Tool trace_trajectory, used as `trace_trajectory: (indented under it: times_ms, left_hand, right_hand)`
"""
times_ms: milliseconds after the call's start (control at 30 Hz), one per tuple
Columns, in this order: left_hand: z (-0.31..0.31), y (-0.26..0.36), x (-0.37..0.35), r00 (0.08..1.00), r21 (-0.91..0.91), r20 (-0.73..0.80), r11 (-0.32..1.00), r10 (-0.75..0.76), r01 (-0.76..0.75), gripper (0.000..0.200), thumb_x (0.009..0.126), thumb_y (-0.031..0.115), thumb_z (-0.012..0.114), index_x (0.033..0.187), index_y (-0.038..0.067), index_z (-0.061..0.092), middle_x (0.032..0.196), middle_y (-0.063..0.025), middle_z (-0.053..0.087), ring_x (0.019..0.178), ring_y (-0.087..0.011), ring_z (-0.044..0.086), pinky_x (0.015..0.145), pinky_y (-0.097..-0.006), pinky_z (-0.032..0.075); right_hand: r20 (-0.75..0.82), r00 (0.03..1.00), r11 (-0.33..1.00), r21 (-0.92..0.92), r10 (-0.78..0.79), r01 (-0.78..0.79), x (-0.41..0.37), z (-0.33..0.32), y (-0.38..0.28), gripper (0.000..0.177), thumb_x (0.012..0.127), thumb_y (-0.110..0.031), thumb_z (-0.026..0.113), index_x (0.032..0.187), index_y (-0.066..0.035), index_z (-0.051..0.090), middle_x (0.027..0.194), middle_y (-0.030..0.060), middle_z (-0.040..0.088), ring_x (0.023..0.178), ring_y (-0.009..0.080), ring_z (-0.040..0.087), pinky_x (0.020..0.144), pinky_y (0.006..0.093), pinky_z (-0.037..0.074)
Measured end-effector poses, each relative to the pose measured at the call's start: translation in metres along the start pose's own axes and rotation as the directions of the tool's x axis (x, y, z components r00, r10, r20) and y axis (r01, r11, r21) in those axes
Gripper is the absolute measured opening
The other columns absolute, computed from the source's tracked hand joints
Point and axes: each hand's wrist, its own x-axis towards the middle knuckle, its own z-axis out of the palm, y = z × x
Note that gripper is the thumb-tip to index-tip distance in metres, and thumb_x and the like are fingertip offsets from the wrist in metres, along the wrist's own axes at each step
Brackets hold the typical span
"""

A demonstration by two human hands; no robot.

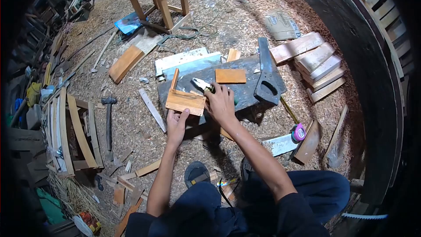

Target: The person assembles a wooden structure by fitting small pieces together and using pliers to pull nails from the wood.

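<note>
Item: small wooden panel (186, 102) with one upright strip (174, 79) on its left side, lying at the near left corner of the dark slab (245, 88).
- My left hand (177, 123) pinches its near edge, thumb on top.
- My right hand (221, 103) is closed round a green-handled metal tool (201, 84), kind unclear, its tip just beside the panel's far edge.
- Progress, as I judge it: one strip fixed. A second cut panel (230, 76) lies loose mid-slab, unjoined.
- Handsaw (267, 79): slab's right edge.
- On the shavings: hammer (108, 118) to the left, tape measure (299, 132) to the right.
</note>
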Motion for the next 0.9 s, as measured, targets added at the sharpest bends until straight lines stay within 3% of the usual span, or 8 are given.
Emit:
trace_trajectory:
  times_ms: [33,100,133,500,667,700,767,900]
  left_hand:
    - [0.0,-0.004,0.004,1.0,0.036,-0.002,0.999,0.002,-0.002,0.045,0.1,0.01,0.064,0.139,-0.003,0.044,0.119,-0.0151,0.069,0.1,-0.0165,0.07,0.089,-0.0293,0.055]
    - [0.002,-0.015,0.01,1.0,-0.004,-0.001,1.0,0.019,-0.019,0.043,0.1,0.01,0.064,0.137,-0.003,0.046,0.117,-0.0142,0.069,0.099,-0.0156,0.069,0.088,-0.0286,0.055]
    - [0.002,-0.019,0.014,1.0,0.017,0.012,1.0,0.013,-0.013,0.042,0.1,0.01,0.065,0.136,-0.003,0.047,0.117,-0.0142,0.069,0.099,-0.0155,0.069,0.087,-0.0286,0.055]
    - [0.066,-0.021,0.03,0.987,0.062,0.055,0.987,-0.153,0.15,0.039,0.101,0.011,0.064,0.135,0.0,0.047,0.114,-0.0129,0.07,0.097,-0.0188,0.071,0.084,-0.0363,0.062]
    - [0.08,-0.03,0.039,0.982,0.054,0.071,0.984,-0.172,0.169,0.038,0.102,0.014,0.063,0.133,-0.001,0.047,0.118,-0.0133,0.069,0.1,-0.0214,0.072,0.086,-0.0367,0.062]
    - [0.084,-0.027,0.04,0.982,0.07,0.069,0.983,-0.174,0.169,0.038,0.102,0.014,0.063,0.133,-0.001,0.047,0.118,-0.0133,0.069,0.1,-0.0214,0.072,0.086,-0.0367,0.062]
    - [0.085,-0.018,0.04,0.983,0.012,0.043,0.984,-0.177,0.177,0.038,0.102,0.015,0.062,0.133,-0.001,0.046,0.119,-0.0136,0.068,0.101,-0.0223,0.072,0.086,-0.037,0.062]
    - [0.075,-0.011,0.045,0.987,0.013,0.002,0.987,-0.161,0.161,0.038,0.102,0.016,0.062,0.133,0.0,0.045,0.119,-0.0138,0.068,0.103,-0.023,0.071,0.086,-0.0378,0.062]
  right_hand:
    - [-0.003,1.0,1.0,-0.004,-0.002,0.002,0.0,-0.002,0.001,0.026,0.079,-0.026,0.077,0.1,-0.012,0.072,0.131,0.0146,0.057,0.115,0.0344,0.054,0.098,0.0522,0.043]
    - [0.067,0.972,0.974,0.016,0.226,-0.227,0.002,-0.001,0.001,0.027,0.08,-0.027,0.077,0.103,-0.013,0.072,0.131,0.0135,0.056,0.115,0.0335,0.054,0.096,0.0526,0.043]
    - [0.049,0.964,0.965,-0.003,0.263,-0.263,0.004,-0.002,0.004,0.029,0.082,-0.029,0.076,0.106,-0.014,0.073,0.132,0.0129,0.055,0.113,0.0337,0.054,0.093,0.0527,0.044]
    - [0.021,0.884,0.884,0.0,0.467,-0.467,-0.001,-0.031,0.073,0.03,0.085,-0.032,0.076,0.109,-0.013,0.073,0.133,0.0153,0.054,0.114,0.0351,0.053,0.092,0.0512,0.044]
    - [-0.081,0.857,0.854,0.169,0.509,-0.492,-0.002,-0.048,0.076,0.025,0.084,-0.025,0.077,0.099,-0.005,0.071,0.134,0.0185,0.048,0.118,0.0392,0.044,0.099,0.0486,0.037]
    - [-0.107,0.839,0.839,0.199,0.533,-0.507,0.001,-0.052,0.074,0.027,0.086,-0.025,0.075,0.103,-0.005,0.068,0.127,0.0184,0.053,0.112,0.0383,0.05,0.094,0.049,0.042]
    - [0.0,0.815,0.722,0.464,0.579,-0.513,0.008,-0.042,0.073,0.031,0.09,-0.024,0.072,0.113,-0.005,0.064,0.116,0.0199,0.059,0.102,0.0407,0.059,0.084,0.0522,0.048]
    - [0.184,0.83,0.715,0.431,0.527,-0.55,0.018,-0.041,0.064,0.035,0.092,-0.022,0.069,0.122,-0.005,0.06,0.11,0.0217,0.062,0.095,0.0444,0.065,0.079,0.0553,0.051]
